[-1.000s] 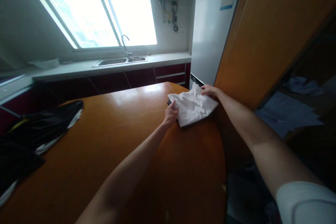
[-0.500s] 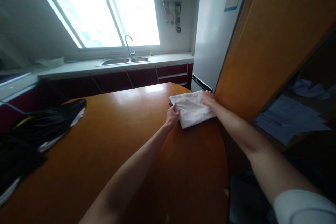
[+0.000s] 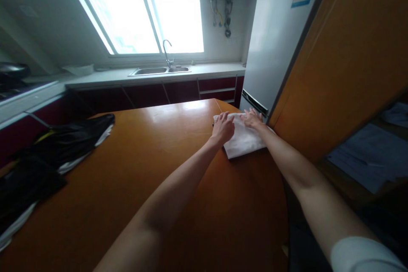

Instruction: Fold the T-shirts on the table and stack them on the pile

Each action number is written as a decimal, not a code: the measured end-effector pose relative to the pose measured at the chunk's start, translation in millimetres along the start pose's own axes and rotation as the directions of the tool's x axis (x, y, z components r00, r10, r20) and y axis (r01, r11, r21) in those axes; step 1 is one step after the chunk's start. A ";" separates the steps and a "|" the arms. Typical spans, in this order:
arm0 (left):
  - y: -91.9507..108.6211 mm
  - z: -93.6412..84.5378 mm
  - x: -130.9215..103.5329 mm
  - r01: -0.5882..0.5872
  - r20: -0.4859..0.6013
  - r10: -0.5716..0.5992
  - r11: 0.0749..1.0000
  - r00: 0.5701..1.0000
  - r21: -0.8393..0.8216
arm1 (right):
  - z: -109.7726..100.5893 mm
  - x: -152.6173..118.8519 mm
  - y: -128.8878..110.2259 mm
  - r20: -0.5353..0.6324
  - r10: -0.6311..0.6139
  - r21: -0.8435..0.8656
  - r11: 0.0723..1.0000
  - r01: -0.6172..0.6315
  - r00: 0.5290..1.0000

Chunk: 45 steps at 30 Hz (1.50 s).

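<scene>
A folded white cloth [image 3: 244,139] lies near the right end of the brown wooden table [image 3: 153,144], with a thin dark layer showing beneath its edge. My left hand [image 3: 223,128] rests on the cloth's left part, fingers bent over the top and somewhat apart, gripping nothing visible. Across the far right part of the cloth, my right hand [image 3: 253,119] lies flat with its fingers spread.
Black and white garments [image 3: 54,148] lie along the table's left side. Beyond the table are a counter with a sink [image 3: 149,71] and a fridge [image 3: 270,34]. A wooden panel [image 3: 321,63] rises at the right, with papers [image 3: 366,153] beside it.
My left hand has moved from the cloth's left edge, where it held on, up onto its top. My right hand's fingers have spread out. The view has shifted a little leftward.
</scene>
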State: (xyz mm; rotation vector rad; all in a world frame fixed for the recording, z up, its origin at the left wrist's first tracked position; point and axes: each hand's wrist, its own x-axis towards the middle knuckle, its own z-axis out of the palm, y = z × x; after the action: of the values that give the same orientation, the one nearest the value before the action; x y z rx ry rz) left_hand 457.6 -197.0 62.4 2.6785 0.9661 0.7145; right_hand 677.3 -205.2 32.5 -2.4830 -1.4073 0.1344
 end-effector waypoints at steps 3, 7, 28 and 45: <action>-7.9 17.4 15.3 -0.001 0.115 0.000 1.000 0.993 0.008 | 6.4 0.6 -0.6 0.055 -0.020 0.023 1.000 0.018 0.998; -29.4 39.4 14.7 0.130 0.201 -0.121 0.991 0.972 -0.032 | 20.1 -1.8 -1.5 0.044 -0.023 0.025 0.999 0.022 0.999; 20.1 -15.3 -112.5 0.022 0.054 -0.016 0.992 0.998 -0.126 | -15.2 -143.3 10.9 -0.490 0.038 0.200 0.977 0.070 0.871; -118.5 -142.9 -315.9 0.449 0.069 -0.459 0.885 0.886 0.123 | 61.4 -288.3 -238.2 -0.245 -0.385 0.502 0.735 0.456 0.890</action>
State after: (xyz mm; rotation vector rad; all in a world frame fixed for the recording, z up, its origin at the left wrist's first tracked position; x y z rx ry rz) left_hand 109.5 -305.8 27.1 2.3900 1.5666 0.4377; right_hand 317.3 -323.3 26.0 -1.6346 -1.5691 0.2423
